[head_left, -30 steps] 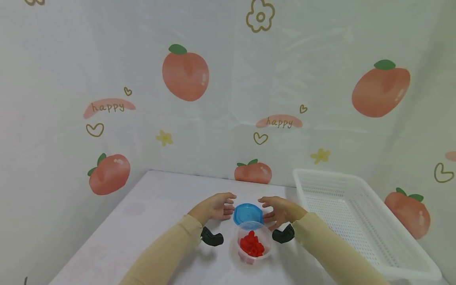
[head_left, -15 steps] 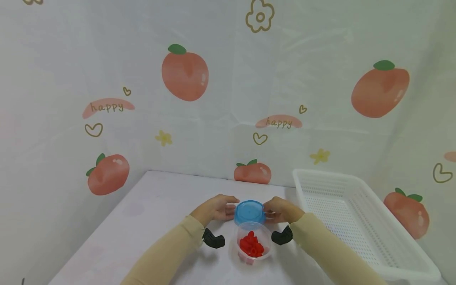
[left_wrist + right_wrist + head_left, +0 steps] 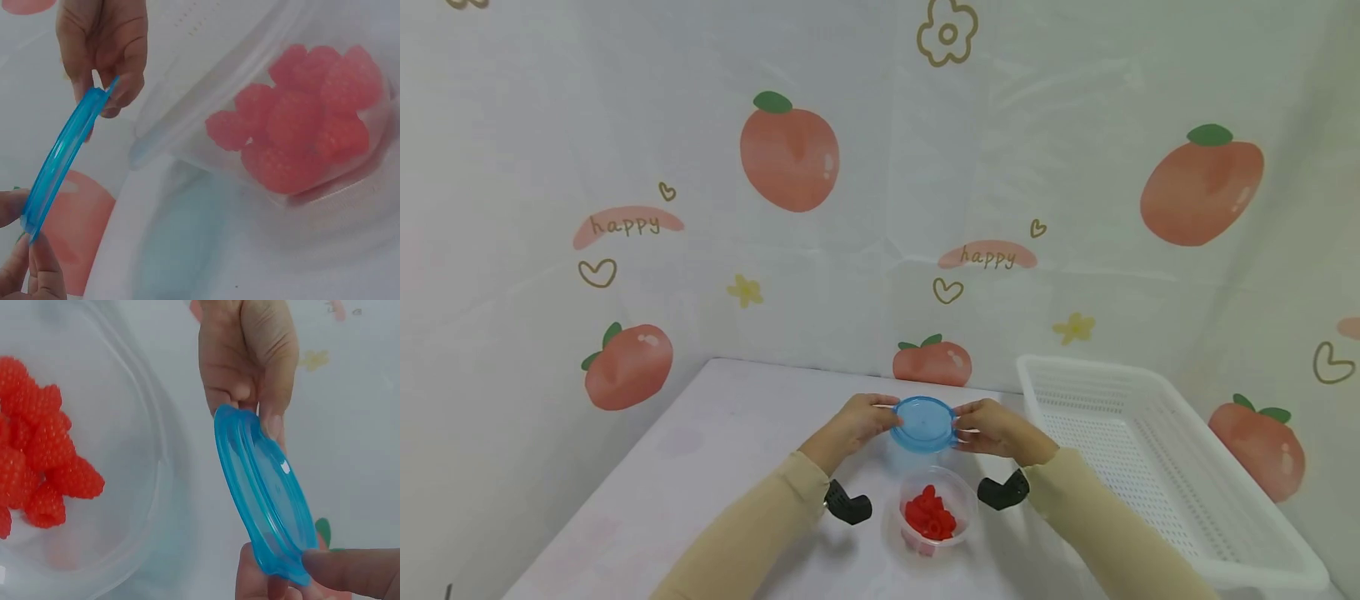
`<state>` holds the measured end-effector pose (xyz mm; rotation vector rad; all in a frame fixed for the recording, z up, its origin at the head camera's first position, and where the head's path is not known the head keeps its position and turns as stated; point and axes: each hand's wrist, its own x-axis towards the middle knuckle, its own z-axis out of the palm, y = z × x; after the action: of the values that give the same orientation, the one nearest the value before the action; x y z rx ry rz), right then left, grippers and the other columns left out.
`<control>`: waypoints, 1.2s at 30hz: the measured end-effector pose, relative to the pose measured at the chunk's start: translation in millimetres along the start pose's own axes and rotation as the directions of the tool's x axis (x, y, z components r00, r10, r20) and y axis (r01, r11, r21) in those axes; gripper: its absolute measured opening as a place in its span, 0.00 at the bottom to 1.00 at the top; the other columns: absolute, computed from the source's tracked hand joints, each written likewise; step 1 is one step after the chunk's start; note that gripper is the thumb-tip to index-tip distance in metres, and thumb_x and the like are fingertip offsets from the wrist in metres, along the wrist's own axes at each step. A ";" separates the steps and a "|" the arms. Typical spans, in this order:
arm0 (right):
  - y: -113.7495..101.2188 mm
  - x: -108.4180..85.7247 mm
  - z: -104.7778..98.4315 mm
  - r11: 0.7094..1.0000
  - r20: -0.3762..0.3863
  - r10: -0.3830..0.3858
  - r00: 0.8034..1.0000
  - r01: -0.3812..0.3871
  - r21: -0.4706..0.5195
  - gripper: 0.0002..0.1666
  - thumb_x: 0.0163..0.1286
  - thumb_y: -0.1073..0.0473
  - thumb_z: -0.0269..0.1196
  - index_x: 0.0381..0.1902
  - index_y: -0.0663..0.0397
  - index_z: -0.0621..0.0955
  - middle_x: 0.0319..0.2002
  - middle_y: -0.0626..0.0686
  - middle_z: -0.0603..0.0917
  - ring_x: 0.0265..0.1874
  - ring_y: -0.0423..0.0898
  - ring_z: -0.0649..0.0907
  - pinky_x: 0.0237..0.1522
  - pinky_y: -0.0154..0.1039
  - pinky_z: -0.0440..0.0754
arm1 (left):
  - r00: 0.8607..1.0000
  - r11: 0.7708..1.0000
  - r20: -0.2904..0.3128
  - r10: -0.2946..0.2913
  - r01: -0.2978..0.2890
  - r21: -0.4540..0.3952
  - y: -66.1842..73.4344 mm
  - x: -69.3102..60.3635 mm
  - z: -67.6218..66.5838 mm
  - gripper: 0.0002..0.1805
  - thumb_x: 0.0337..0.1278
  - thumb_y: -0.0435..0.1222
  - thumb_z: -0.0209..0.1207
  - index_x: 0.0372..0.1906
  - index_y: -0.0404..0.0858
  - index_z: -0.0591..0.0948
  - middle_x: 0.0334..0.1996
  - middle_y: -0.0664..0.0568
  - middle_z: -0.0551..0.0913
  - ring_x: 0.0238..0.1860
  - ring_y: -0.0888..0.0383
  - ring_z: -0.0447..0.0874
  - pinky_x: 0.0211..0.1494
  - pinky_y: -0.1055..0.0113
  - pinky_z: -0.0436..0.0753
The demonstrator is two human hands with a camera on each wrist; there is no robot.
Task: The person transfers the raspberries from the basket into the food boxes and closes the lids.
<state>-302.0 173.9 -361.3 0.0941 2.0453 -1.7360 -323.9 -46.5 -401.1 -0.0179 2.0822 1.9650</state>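
Observation:
A round blue plastic lid (image 3: 922, 423) hangs above the table between both hands. My left hand (image 3: 860, 423) pinches its left edge between thumb and fingers, and my right hand (image 3: 996, 429) pinches the right edge. In the left wrist view the lid (image 3: 62, 159) appears nearly edge-on, tilted. The right wrist view has the lid (image 3: 265, 494) gripped at both ends. Closer to me stands a clear plastic bowl (image 3: 964, 500) without a cover, and red raspberries (image 3: 929, 515) lie in it; several raspberries (image 3: 300, 119) show through its wall in the left wrist view.
To the right sits a large white perforated basket (image 3: 1093, 442) on the white table (image 3: 760, 433). Behind the table hangs a white cloth (image 3: 865, 167) printed with fruit. Dark wrist cameras (image 3: 848, 502) are strapped near both cuffs.
Both hands have closed in on the blue lid, taken its edges, and lifted it off the table, moving it slightly away from the bowl. The bowl of raspberries has stayed in place.

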 end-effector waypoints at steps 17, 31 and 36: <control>-13.1 -25.6 -5.7 0.995 0.009 -0.095 0.995 0.096 -0.034 0.19 0.73 0.61 0.53 0.57 0.69 0.70 0.33 0.49 0.80 0.34 0.43 0.79 0.45 0.38 0.84 | 0.980 0.979 -0.076 0.184 -0.190 -0.069 19.9 -18.8 -2.8 0.22 0.51 0.25 0.66 0.54 0.31 0.79 0.41 0.46 0.78 0.40 0.58 0.78 0.49 0.69 0.83; -8.0 -35.2 -10.4 0.984 0.048 -0.129 0.990 0.122 0.130 0.16 0.74 0.61 0.54 0.50 0.72 0.73 0.36 0.54 0.80 0.35 0.44 0.84 0.45 0.37 0.84 | 0.950 0.953 -0.078 0.302 -0.301 0.020 20.5 -37.9 4.5 0.09 0.49 0.26 0.67 0.38 0.30 0.85 0.37 0.51 0.81 0.44 0.54 0.79 0.50 0.66 0.81; -5.9 -40.2 -14.4 0.974 0.117 -0.183 0.976 0.163 0.159 0.17 0.72 0.66 0.54 0.53 0.74 0.70 0.37 0.53 0.82 0.36 0.43 0.86 0.46 0.36 0.83 | 0.927 0.931 -0.097 0.363 -0.357 0.071 18.8 -42.4 7.7 0.06 0.49 0.27 0.68 0.34 0.29 0.85 0.50 0.45 0.78 0.58 0.41 0.78 0.59 0.52 0.79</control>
<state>-272.3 195.8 -339.1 -0.1539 1.8756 -1.9448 -285.4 -45.1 -374.1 0.2966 2.3435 2.1533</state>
